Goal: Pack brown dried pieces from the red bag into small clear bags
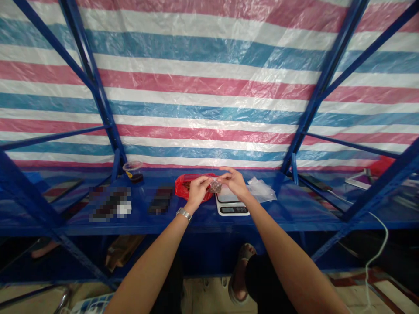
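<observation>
Between my two hands hangs a small clear plastic bag [215,186] with brownish contents too small to name. My left hand [198,190], with a metal watch on its wrist, pinches the bag's top edge on one side. My right hand [234,182] pinches the same edge on the other side, some of its fingers raised. Behind my left hand lies an open red plastic bag [182,185] with brown pieces inside. A white digital scale [233,210] sits below my right hand, its display facing me. Several clear empty bags [262,192] lie beside the scale to the right.
A plastic cup [133,173] with dark liquid stands at the back left of the blue shelf [196,223]. Blurred-out dark items [160,200] lie to the left. Blue metal posts [309,115] rise on both sides. A white cable [379,244] hangs at the right.
</observation>
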A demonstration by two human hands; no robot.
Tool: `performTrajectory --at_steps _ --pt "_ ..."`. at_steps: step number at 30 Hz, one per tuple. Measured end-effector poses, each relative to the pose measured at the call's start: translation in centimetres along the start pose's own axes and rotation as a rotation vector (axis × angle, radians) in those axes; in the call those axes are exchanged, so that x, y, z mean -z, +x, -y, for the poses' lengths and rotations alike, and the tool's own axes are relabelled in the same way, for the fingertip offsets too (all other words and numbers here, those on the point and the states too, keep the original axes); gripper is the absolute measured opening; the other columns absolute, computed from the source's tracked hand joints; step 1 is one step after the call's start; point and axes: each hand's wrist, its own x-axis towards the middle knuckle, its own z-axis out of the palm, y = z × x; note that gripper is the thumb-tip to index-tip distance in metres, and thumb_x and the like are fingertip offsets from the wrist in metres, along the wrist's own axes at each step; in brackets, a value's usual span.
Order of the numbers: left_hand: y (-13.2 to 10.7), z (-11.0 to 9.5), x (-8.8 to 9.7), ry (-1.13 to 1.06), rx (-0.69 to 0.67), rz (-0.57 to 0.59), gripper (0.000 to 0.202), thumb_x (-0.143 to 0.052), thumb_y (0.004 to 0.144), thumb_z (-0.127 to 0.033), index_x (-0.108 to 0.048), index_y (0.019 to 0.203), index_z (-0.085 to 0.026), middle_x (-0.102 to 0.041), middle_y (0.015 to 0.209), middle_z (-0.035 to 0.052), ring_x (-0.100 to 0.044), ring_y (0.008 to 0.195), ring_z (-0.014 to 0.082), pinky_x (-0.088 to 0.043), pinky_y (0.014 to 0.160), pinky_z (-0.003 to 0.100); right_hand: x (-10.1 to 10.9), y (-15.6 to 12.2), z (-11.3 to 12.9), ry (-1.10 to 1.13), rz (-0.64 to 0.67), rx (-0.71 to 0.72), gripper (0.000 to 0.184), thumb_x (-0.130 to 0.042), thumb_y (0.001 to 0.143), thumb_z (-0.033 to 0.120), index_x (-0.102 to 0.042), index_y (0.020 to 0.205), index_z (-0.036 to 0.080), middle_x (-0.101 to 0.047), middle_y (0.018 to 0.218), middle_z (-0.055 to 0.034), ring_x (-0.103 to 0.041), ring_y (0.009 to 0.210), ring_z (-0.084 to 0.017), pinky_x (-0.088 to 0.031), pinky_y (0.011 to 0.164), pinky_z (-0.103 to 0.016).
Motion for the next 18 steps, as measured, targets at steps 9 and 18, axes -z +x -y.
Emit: performTrajectory --at_steps 9,18 --pt "-0.6 -0.3 0.5 0.205 -0.127 -0.204 0.039 -0.044 0.103 -0.044 -0.072 0.090 -0.020 -0.075 0.090 0.0068 -0.069 0.087 0.0208 -0.051 0.085 0.032 7.5 2.8 -3.1 -0.240 -0.772 0.102 0.042 -0.074 0.072 0.051 -0.066 0.096 0.017 -0.074 0.093 -0.0124 -0.070 0.076 -0.026 -0.057 0.067 -0.040" --pt "-0.1 -1.1 3.4 0.809 -0.304 -0.177 0.034 -0.043 0.102 -0.028 -0.069 0.081 -0.022 -0.069 0.088 0.0069 -0.061 0.092 0.0242 -0.046 0.090 0.040 3.8 6.0 -7.1 -0.742 -0.419 0.047 0.021 -0.058 0.092 0.039 -0.073 0.095 0.024 -0.078 0.093 -0.0099 -0.072 0.084 -0.027 -0.052 0.081 -0.038"
